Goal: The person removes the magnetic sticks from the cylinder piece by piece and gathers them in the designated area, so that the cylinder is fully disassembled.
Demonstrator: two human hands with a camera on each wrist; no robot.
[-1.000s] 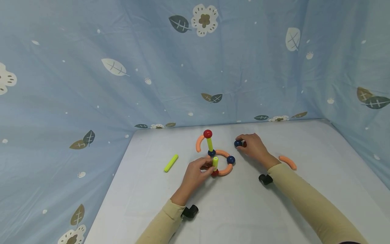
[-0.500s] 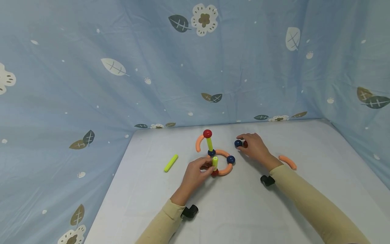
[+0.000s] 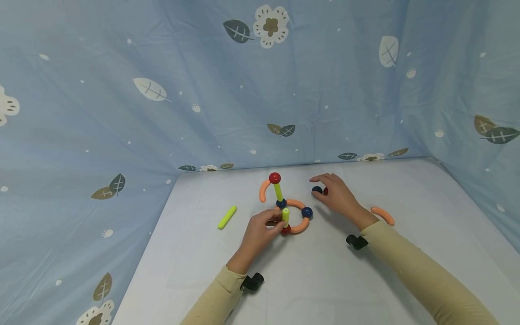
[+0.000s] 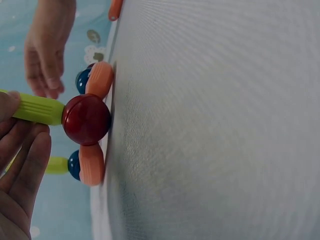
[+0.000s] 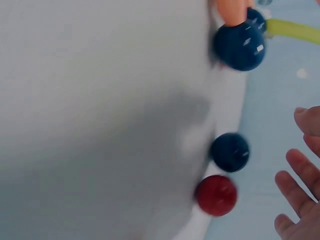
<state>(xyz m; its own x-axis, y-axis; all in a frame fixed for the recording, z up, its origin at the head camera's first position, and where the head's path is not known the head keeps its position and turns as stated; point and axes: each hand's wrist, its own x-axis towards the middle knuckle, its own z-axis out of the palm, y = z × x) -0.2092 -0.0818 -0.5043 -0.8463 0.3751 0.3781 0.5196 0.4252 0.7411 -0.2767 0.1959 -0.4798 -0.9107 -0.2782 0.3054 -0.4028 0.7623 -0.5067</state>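
Observation:
My left hand pinches an upright lime-green toy rod between thumb and fingers. In the left wrist view this rod's lower end meets a red ball, joined to curved orange pieces. These belong to a ring on the table with a dark blue ball at its right. From the ring's back blue ball rises another green rod, topped by a red ball. My right hand hovers with fingers spread beside a loose blue ball and red ball, gripping neither.
A loose green rod lies on the white table left of the ring. One curved orange piece lies near the right forearm, another behind the ring. A blue patterned cloth hangs behind the table.
My right hand's fingers have spread and lifted off the loose blue ball, which stays beside the red one. The left hand keeps its pinch on the rod.

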